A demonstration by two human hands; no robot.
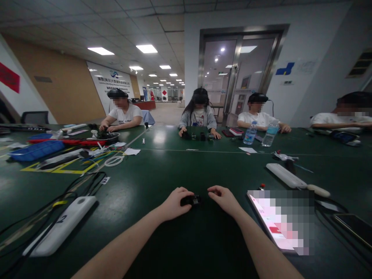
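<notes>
Head view: dark green worktable [162, 170] beneath white ceiling panels [145, 23]

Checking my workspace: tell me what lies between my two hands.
The head view shows a small black device between the left hand and the right hand, touching the left one.

Bright ceiling panels [147, 48] light the room from 12 o'clock, throwing glare onto the green table top [159, 137]. Shadows near the left hand [174, 203] and right hand [223, 199] stay soft. Wide-angle distortion bends the walls [64, 85] toward 9 o'clock; a phone screen [279, 221] is pixelated.
</notes>
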